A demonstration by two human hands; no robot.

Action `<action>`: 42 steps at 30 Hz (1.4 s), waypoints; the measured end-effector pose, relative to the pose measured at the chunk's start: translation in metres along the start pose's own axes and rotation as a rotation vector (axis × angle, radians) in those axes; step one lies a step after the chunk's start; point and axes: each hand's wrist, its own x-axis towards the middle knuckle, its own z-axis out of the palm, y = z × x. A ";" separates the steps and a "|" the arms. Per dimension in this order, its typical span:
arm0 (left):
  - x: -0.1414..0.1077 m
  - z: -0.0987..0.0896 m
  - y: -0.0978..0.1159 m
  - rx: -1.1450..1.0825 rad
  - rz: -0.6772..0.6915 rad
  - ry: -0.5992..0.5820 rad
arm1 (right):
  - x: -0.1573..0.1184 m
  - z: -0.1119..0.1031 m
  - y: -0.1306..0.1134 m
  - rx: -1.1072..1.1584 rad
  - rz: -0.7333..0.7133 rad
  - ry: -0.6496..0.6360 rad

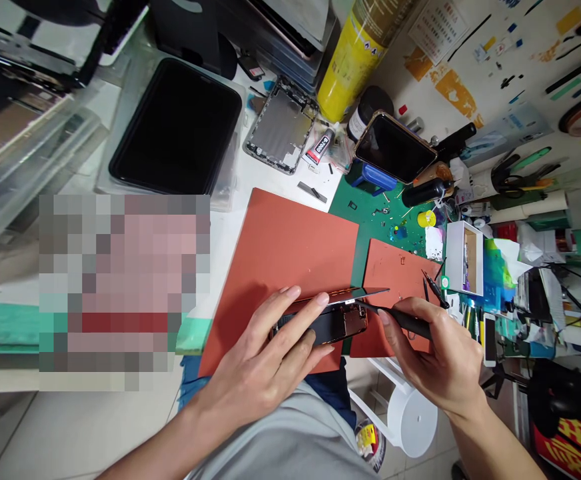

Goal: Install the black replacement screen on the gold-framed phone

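Note:
An opened phone (355, 323) lies over the front of a red-brown mat (295, 240), its inner parts showing and its thin display panel (338, 297) tilted up along the far side. My left hand (265, 363) has its fingers over the panel and phone body, steadying both. Held in my right hand (440, 353) is a slim black tool (408, 322), whose pointed tip reaches the gap between panel and body at the phone's right end. Whether it is tweezers or a pry stick I cannot tell.
A second red-brown mat (385, 273) carries small parts. Behind are a black-screened tablet (178, 127), a bare phone frame (283, 127), a glue tube (320, 147), a yellow spray can (350, 67) and a propped phone (395, 148). A white box (464, 257) stands right. Pixelation hides the left.

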 end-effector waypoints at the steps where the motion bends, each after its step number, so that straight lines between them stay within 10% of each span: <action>1: 0.000 0.000 0.000 -0.001 -0.001 0.002 | 0.000 0.000 0.000 0.001 -0.001 0.003; 42: 0.003 0.000 0.000 -0.003 0.031 0.005 | 0.014 -0.012 0.001 0.068 -0.110 -0.217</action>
